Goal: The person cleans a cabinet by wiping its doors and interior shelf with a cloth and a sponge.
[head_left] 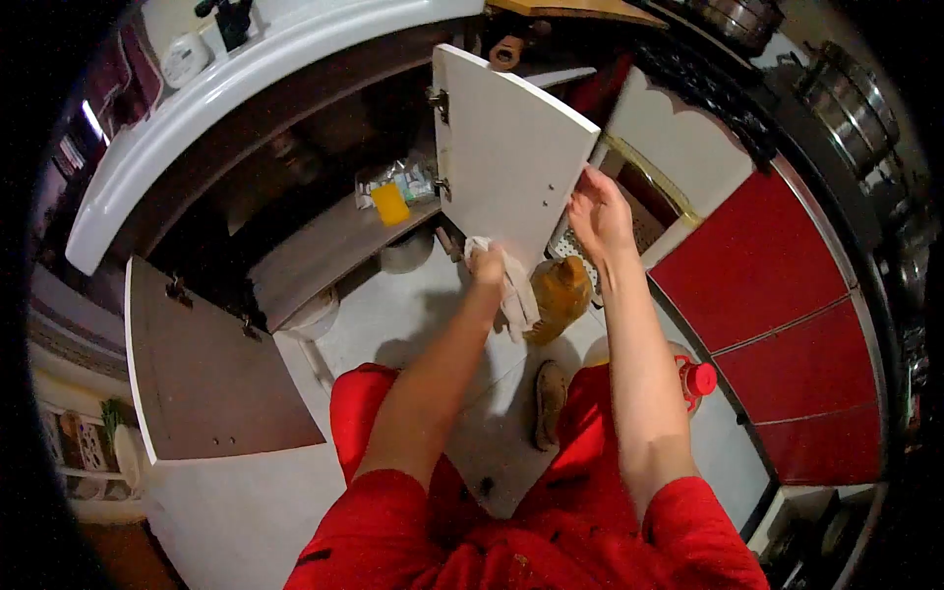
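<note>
A white cabinet door (506,138) stands swung out on its hinges in front of me. My left hand (486,264) is closed on a whitish cloth (517,303) at the lower part of this door, and the cloth's loose end hangs down. At the door's outer edge is my right hand (600,211), its fingers curled around that edge; some fingertips are hidden. Just below the door, a large bottle of amber liquid (560,295) stands on the floor.
A second cabinet door (211,379) hangs open at left. Inside, a shelf (315,251) holds a clear plastic package and a yellow item (390,204). A red-capped bottle (699,380) stands by my right leg, near red drawers (757,265). A white countertop (265,74) juts out above.
</note>
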The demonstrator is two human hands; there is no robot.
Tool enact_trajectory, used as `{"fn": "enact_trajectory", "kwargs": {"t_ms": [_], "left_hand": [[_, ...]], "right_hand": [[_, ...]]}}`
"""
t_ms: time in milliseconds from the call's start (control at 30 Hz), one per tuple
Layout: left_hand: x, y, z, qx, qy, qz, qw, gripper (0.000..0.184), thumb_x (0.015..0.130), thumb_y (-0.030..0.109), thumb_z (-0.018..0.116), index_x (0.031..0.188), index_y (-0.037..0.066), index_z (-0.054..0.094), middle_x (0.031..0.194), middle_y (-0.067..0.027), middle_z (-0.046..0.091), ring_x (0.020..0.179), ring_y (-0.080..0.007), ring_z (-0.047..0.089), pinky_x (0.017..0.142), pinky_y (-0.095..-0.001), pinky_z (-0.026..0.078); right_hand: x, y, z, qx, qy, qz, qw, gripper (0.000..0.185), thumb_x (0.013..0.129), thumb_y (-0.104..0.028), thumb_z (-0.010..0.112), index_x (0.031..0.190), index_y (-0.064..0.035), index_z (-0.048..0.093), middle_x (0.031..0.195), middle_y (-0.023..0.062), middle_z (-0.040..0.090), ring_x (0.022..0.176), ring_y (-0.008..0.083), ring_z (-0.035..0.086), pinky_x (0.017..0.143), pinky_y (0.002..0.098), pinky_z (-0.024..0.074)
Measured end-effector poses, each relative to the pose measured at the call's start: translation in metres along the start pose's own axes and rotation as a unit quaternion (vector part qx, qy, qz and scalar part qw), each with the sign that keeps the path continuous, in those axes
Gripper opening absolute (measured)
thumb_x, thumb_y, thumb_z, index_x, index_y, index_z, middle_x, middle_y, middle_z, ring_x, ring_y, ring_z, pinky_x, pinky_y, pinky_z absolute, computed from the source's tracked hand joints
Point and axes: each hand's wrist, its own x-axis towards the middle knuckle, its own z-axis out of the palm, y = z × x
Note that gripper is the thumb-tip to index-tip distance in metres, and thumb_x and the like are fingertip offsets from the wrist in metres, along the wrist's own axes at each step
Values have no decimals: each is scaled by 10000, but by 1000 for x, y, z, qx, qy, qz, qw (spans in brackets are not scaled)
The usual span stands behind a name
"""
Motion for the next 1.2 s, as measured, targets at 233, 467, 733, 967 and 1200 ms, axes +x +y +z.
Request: {"fn": "enact_trajectory", "kwargs": {"t_ms": [233,467,733,967,1200], "left_hand": [[-142,217,91,-40,-68,331,940,499,849,167,569,1259,-44,379,1206,-153,451,1078,-240,452,948,-355,344],[-213,240,127,195,-93,585,782,553,665,66,671,1139,-31,403,1127,-170,376,1069,-299,430,952,-377,326],[-158,83,48,308,-31,528,791,795,770,27,553,1389,-67,64,1409,-260,208,1308,-373,232,1082,-394,190],[-54,-64,-20,179,16,230,957,658,695,92,593,1304,10,356,1279,-206,414,1157,-389,413,977,-423,356],[-59,-57,-5,229,46,51,971,425,732,106,619,1120,13,472,1053,-142,515,953,-292,503,819,-386,422]], "right_hand": [[1,-4,0,-14,-57,20,998,440,806,-75,440,1215,82,487,1177,155,560,1066,214,518,966,325,369],[-6,-2,-7,33,11,8,999,393,795,-56,463,1159,71,542,1041,109,614,936,189,557,863,304,426],[-5,-2,0,30,-27,-5,999,427,805,-58,433,1186,126,488,1208,202,533,1125,261,498,1009,350,348],[-3,-5,12,-29,-61,-6,998,500,742,-36,417,1210,131,464,1228,183,516,1152,253,464,1010,332,324],[-11,-1,10,-24,-35,-19,999,476,756,-51,446,1198,123,479,1209,169,539,1108,220,489,988,304,346]]}}
